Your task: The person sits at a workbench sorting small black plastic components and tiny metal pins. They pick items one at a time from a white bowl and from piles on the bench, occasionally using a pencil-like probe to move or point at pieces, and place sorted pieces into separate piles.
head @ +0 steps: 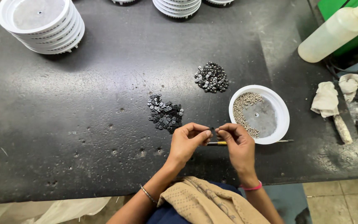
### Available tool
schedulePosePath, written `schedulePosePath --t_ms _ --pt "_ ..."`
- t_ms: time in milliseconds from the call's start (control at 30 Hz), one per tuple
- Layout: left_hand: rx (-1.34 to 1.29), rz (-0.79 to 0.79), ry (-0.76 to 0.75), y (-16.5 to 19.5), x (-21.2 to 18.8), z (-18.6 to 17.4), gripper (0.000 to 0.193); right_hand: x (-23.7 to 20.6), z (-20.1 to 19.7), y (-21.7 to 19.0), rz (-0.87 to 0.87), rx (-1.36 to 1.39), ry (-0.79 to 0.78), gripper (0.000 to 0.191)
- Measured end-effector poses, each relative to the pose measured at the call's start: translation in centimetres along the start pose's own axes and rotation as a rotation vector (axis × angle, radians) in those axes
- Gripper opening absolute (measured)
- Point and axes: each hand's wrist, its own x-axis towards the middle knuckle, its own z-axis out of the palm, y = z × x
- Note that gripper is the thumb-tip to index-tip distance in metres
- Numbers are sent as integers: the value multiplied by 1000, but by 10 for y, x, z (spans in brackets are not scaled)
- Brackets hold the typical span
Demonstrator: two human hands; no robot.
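Note:
My left hand [189,141] and my right hand [237,141] meet over the black table, fingertips pinching one small black part [212,133] between them. A thin tool with a yellow handle [222,143] lies under my right hand's fingers; its metal tip pokes out to the right. Just above my left hand lies a pile of small black square parts [165,113]. A second pile of black parts with pale dots [211,77] sits farther back. Beside my right hand stands a white round dish [282,112] holding several tiny silver screws [242,108].
A stack of white round lids [42,25] stands at the back left, more stacks [177,7] at the back edge. A white squeeze bottle [335,32] lies at the back right, crumpled cloths [326,99] by the right edge. The table's front edge [63,198] runs near my lap.

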Motion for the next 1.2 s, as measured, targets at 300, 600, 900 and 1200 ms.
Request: schedulePosePath --t_ms 300,600,900,1200 --pt "115 25 -13 12 -9 6 14 0 -1 16 83 -20 -1 12" --pt "496 377 -10 28 -18 11 12 -2 -7 18 84 -5 -34 11" --pt "514 387 11 31 -22 17 12 -1 -8 11 95 -87 -11 11" --pt "559 421 2 29 -23 17 12 -2 -8 5 73 -45 -59 8"
